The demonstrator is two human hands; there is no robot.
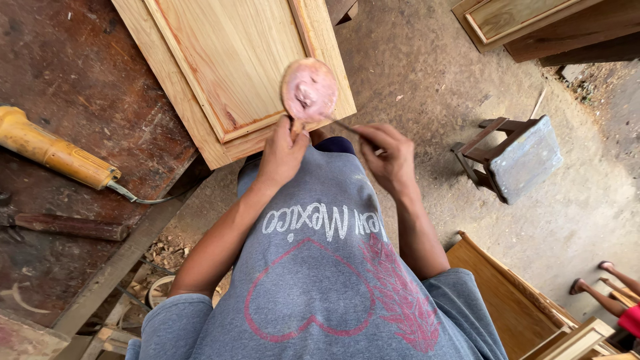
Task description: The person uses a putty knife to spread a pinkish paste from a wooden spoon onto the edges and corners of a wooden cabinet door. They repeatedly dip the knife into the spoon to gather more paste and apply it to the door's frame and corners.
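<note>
Left hand [283, 155] closed on the handle of a round pink-smeared paddle [309, 89], held over the wooden panel door [233, 60]. Right hand [390, 159] pinching a thin blade [343, 125] into the paste. Best loaded lightly, paddle kept level.

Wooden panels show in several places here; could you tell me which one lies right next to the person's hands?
The large framed panel on the workbench, top centre. Its near corner sits just above the left hand and right hand; the others lie off by the picture's right edge.
</note>
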